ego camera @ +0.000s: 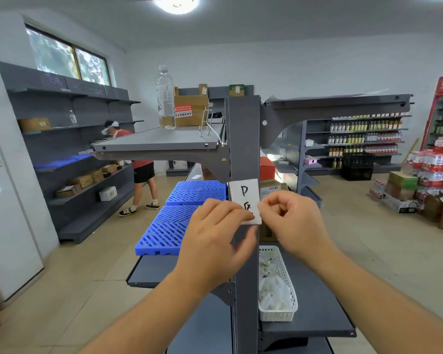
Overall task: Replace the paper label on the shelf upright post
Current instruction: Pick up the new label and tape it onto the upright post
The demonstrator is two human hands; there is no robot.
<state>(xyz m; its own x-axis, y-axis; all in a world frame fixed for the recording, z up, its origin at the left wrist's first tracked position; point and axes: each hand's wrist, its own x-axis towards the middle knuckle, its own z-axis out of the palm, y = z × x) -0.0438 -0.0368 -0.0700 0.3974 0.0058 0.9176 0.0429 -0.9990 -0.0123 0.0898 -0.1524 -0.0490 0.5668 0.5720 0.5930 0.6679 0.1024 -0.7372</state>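
Fingers (262, 209) of the right hand (292, 221) pinch the right edge of the label (244, 192), low down; fingers (237, 213) of the left hand (212, 238) are closed on its lower left corner, the thumb (250, 237) lying under the bottom edge. The label, white with a handwritten "P" and a second mark partly hidden by the left hand, lies flat against the front of the grey post (243, 139). Left of the post, two blue grids (182, 213) rest on a shelf (149, 272) just behind the left hand. Right of the post, a white basket (287, 284) of small packets sits on the lower shelf (315, 302) under the right wrist. Above, a water bottle (165, 98) and a carton (189, 108) stand on the top shelf (159, 141). A person (141, 164) bends at the far wall shelving (69, 139).
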